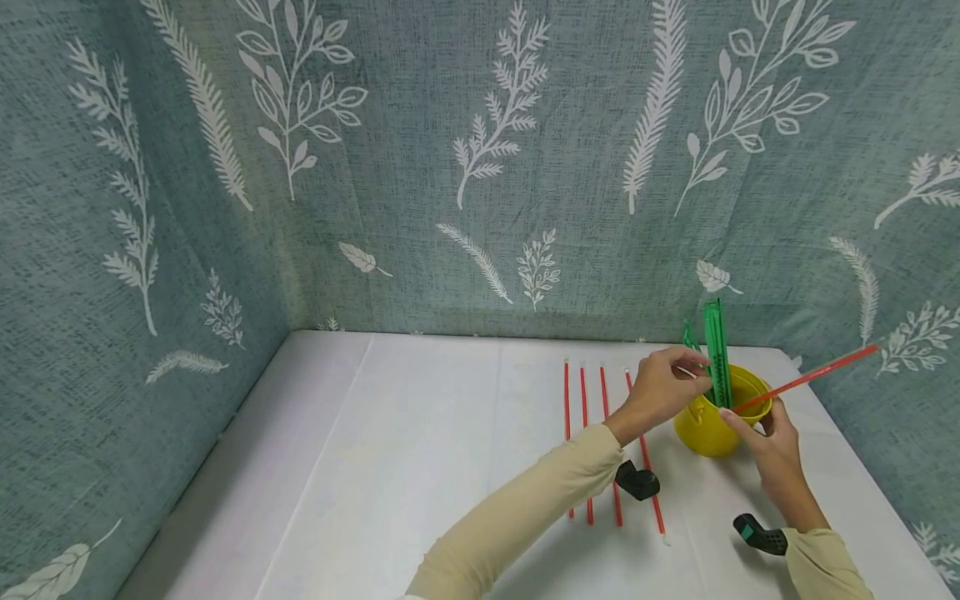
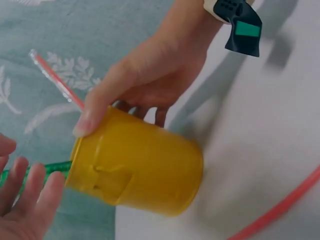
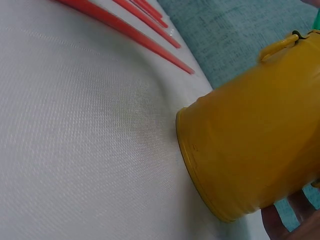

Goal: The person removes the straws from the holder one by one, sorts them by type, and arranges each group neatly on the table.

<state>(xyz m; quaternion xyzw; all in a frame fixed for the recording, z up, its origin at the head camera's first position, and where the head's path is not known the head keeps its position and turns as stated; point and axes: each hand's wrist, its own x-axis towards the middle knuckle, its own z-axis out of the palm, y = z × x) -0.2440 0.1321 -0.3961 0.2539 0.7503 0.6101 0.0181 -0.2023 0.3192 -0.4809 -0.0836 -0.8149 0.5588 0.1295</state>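
A small yellow bucket [image 1: 705, 429] stands at the right of the white table. My right hand [image 1: 776, 450] holds it from the right, thumb at the rim and fingers around the side. In the left wrist view, that thumb presses near the rim by a red straw [image 2: 57, 77] in a clear wrapper, which leans out of the bucket. Several slim green packets [image 1: 717, 354] stand up from the bucket. My left hand [image 1: 663, 387] is at these packets over the near-left rim; in the left wrist view its fingers [image 2: 37, 187] are spread beside the green.
Several red straws [image 1: 604, 442] in clear wrappers lie side by side on the white table [image 1: 390, 467], left of the bucket, partly under my left forearm. Black wrist devices [image 1: 759, 535] sit at both wrists. Patterned green-grey cloth [image 1: 405, 208] encloses the back and sides.
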